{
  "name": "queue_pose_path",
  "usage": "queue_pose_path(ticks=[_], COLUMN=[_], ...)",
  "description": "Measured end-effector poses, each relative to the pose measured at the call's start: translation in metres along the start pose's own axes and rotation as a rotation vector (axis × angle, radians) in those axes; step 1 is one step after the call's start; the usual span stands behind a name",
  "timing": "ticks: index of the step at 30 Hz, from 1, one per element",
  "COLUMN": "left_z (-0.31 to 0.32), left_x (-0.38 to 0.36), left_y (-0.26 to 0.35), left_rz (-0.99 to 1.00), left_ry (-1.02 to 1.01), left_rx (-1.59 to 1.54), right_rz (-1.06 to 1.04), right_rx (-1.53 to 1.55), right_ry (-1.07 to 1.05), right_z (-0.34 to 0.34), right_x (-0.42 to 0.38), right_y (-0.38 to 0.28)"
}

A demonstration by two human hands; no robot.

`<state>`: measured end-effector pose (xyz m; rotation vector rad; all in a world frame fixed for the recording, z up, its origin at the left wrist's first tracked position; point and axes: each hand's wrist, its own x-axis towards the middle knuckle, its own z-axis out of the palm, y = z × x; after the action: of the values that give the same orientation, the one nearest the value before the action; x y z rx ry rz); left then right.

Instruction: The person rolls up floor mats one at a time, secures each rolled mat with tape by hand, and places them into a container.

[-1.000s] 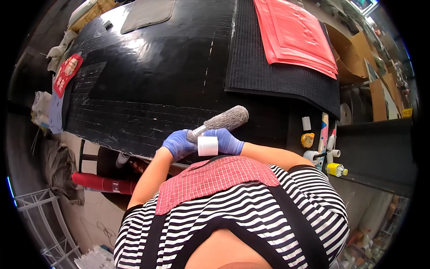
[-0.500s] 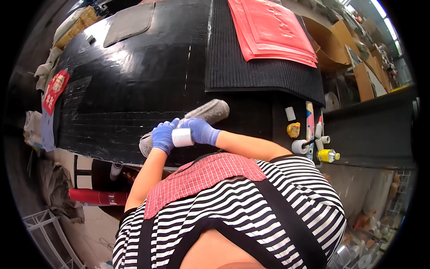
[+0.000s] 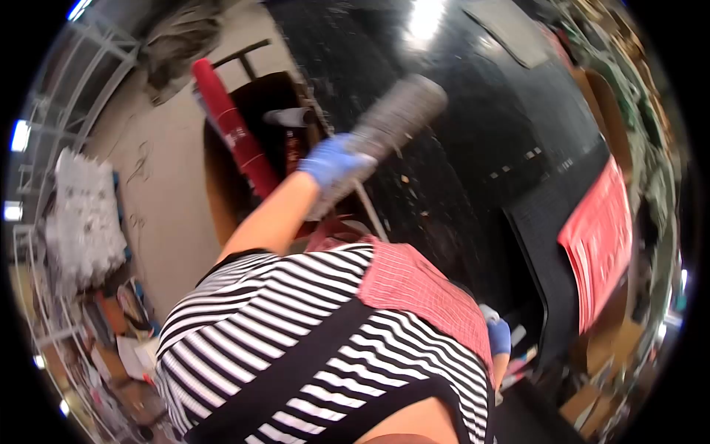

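Note:
A rolled grey mat (image 3: pixel 403 111) is tilted across the edge of the black table, blurred by motion. My left hand (image 3: pixel 331 160), in a blue glove, is wrapped round the lower half of the roll. Low on the right, beside my apron, my right hand (image 3: pixel 500 337) wears a blue glove too and is closed against a white tape roll (image 3: pixel 488 314). My body partly hides that hand's surroundings.
Red sheets (image 3: pixel 603 244) lie on a black ribbed mat (image 3: pixel 543 233) at the right. A flat grey mat (image 3: pixel 510 31) is on the black table (image 3: pixel 473 111). Left of the table, a box (image 3: pixel 216 181) holds a red roll (image 3: pixel 235 129) and other rolls.
The view has turned toward the box side. My hands have moved apart; the left still grips the grey roll, and the right has left it, moving to my right side with the tape.

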<state>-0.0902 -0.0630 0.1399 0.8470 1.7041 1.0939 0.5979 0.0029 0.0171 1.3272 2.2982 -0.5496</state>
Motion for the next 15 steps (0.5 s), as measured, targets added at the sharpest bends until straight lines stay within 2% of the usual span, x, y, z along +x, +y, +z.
queue_pose_path(ticks=[1, 2, 3, 4, 5, 6, 7, 8, 9, 12, 13, 15], left_z=[-0.026, -0.061, -0.095, -0.129, -0.157, -0.205, -0.211, -0.223, -0.234, -0.165, -0.153, -0.123], left_x=[-0.006, 0.002, 0.011, 0.019, 0.027, 0.042, 0.034, 0.041, 0.054, 0.038, 0.042, 0.045], left_y=[0.0, -0.025, -0.048, -0.07, -0.111, -0.173, -0.167, -0.195, -0.217, -0.178, -0.193, -0.2], left_rz=[0.02, -0.058, -0.141, -0.227, -0.221, -0.218, -0.274, -0.249, -0.225, -0.27, -0.18, -0.226], left_ry=[0.198, 0.253, 0.303, 0.346, 0.548, 0.599, 0.593, 0.574, 0.567, 0.486, 0.474, 0.446], left_rx=[0.16, 0.233, 0.303, 0.367, 0.269, 0.328, 0.294, 0.361, 0.431, 0.341, 0.349, 0.233], right_rz=[-0.218, -0.209, -0.159, -0.052, 0.13, 0.203, 0.24, 0.233, 0.305, 0.332, 0.333, 0.311], right_rx=[-0.083, -0.129, -0.258, -0.162, 0.21, 0.299, 0.333, 0.32, 0.271, -0.044, -0.105, -0.146], right_ry=[-0.011, 0.015, -0.097, 0.219, 0.439, 0.564, 0.667, 0.752, 0.645, 0.471, 0.401, 0.335], right_z=[-0.007, -0.025, -0.068, -0.063, -0.113, -0.147, -0.156, -0.16, -0.176, -0.183, -0.183, -0.18], right_x=[-0.012, -0.009, 0.003, 0.011, 0.018, 0.029, 0.049, 0.073, 0.09, 0.128, 0.136, 0.146], right_y=[0.007, 0.0, -0.015, 0.006, -0.027, -0.051, -0.053, -0.05, -0.058, -0.065, -0.065, -0.06])
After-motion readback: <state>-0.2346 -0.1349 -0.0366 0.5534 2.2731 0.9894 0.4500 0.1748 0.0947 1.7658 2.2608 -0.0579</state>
